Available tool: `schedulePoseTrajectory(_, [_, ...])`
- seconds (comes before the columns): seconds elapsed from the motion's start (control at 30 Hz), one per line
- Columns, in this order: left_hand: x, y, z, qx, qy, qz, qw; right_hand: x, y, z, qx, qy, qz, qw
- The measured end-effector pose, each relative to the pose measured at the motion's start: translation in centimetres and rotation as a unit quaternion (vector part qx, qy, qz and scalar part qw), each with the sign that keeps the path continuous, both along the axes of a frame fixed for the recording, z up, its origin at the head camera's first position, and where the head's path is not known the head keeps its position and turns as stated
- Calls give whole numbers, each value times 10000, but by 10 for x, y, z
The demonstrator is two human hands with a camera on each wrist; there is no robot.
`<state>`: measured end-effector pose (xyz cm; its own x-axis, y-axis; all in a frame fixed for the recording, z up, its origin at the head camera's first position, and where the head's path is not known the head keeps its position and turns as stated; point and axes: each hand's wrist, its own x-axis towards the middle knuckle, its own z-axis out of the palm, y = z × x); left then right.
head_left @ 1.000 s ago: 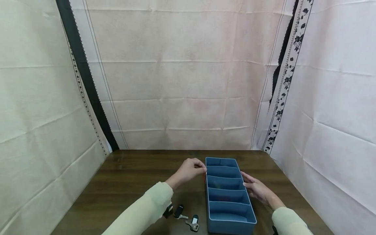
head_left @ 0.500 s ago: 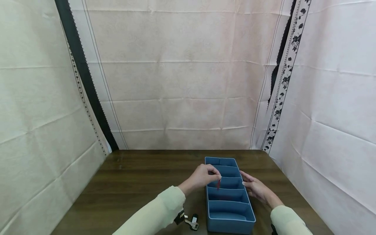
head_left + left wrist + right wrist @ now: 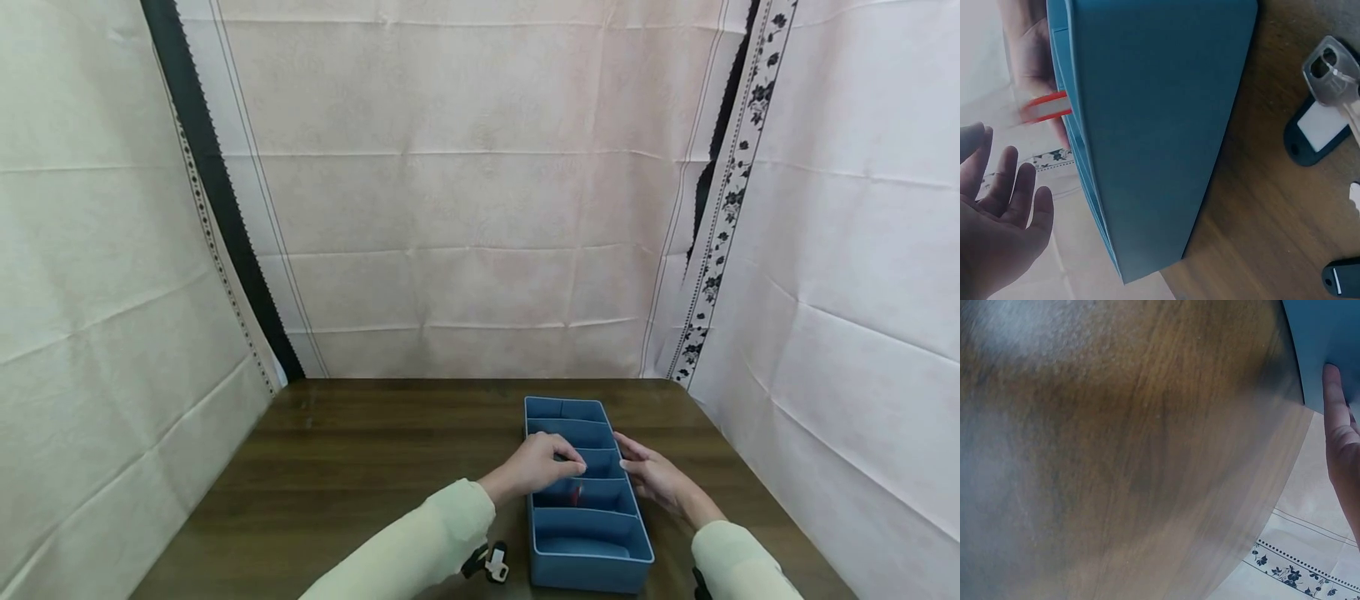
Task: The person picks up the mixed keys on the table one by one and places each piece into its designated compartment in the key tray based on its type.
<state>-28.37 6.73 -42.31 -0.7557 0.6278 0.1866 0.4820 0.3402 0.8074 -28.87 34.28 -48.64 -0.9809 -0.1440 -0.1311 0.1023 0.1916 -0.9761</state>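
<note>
A blue box (image 3: 592,575) with several compartments in a row stands on the table. My left hand (image 3: 536,467) is above its middle, fingers loosely bent. Just below the fingertips is a red-edged key tag (image 3: 576,495), partly inside a compartment near the front. In the left wrist view the tag (image 3: 1047,109) shows apart from the fingers (image 3: 1022,187), with one end blurred. My right hand (image 3: 660,483) rests along the box's right wall, its fingers fairly straight. In the right wrist view a fingertip (image 3: 1331,370) touches that wall.
Left of the box's front lies a black key tag (image 3: 497,562), partly by the left sleeve. The left wrist view shows a key (image 3: 1329,75) over a dark tag (image 3: 1316,128) and a second dark tag (image 3: 1342,279). Cloth curtains (image 3: 487,208) surround the brown table (image 3: 375,467).
My left hand has moved right and nearer, from the box's left edge to over its compartments. The red key tag has come away from the fingers, downward. The right hand has stayed on the box.
</note>
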Motion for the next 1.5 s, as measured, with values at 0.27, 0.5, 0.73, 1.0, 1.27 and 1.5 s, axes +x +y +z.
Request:
schedulePoseTrajectory(0.27, [-5,-8,0,56,-157,182,9997,-1,-1,0,-4,-20,-26,10000])
schedulePoseTrajectory(0.5, [-14,-25,1,145,-180,161,9996,0,0,2,-12,-21,50,10000])
schedulePoseTrajectory(0.73, [-23,-45,0,336,-252,202,9989,0,2,4,21,-18,62,10000])
schedulePoseTrajectory(1.0, [-28,-67,-3,213,-295,479,9982,0,1,4,32,-131,50,9999])
schedulePoseTrajectory(1.27, [-32,-94,-13,29,-204,670,9975,0,0,4,22,-159,70,9998])
schedulePoseTrajectory(1.5, [-36,-122,-21,-62,-144,842,9963,-1,2,4,25,-101,120,9999])
